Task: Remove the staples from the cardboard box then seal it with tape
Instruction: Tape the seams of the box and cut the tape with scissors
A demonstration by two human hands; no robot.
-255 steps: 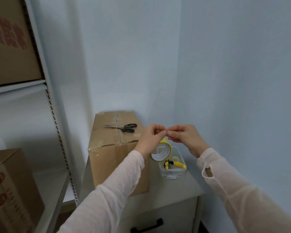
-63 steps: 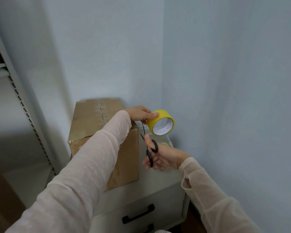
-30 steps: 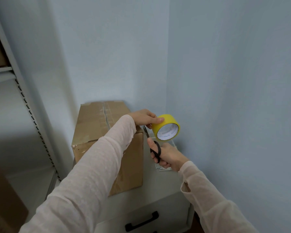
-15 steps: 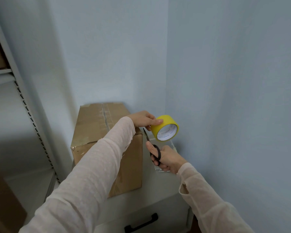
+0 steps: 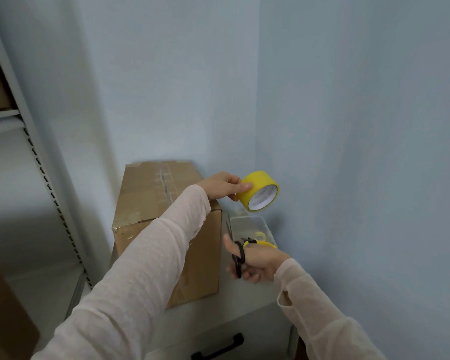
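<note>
Plainly the box (image 5: 166, 229) is stiff corrugated card, standing on the white bench (image 5: 244, 302) in the corner, its back to the wall. It reads as bulky rather than heavy, though what is inside cannot be told. Its top flaps are closed and a clear strip seems to run along the centre seam; no staples can be made out from here. To shift it, take it by the lower corners or flat on both sides, since the top edges would dent under a pinch.

The left hand (image 5: 220, 187) holds the tape (image 5: 257, 190) up just off the box's right top edge, fingers (image 5: 242, 187) closed on the roll's yellow outer face. The roll is light and rigid, and I judge the smooth face a little slippery, so a finger through the core would hold it more surely. The right hand (image 5: 255, 261) is lower, beside the box, its fingers threaded through the black loops of the scissors (image 5: 238, 255), blades pointing up toward the roll. Whether the blades are parted cannot be told.

Behind that hand a clear tub (image 5: 268, 227) sits on the bench between box and wall, with a yellow-handled tool (image 5: 260, 244) in it. It crowds the right side, so little room is left there. A shelf rack (image 5: 50, 183) stands well to the left, and a drawer handle (image 5: 218, 349) shows below.
</note>
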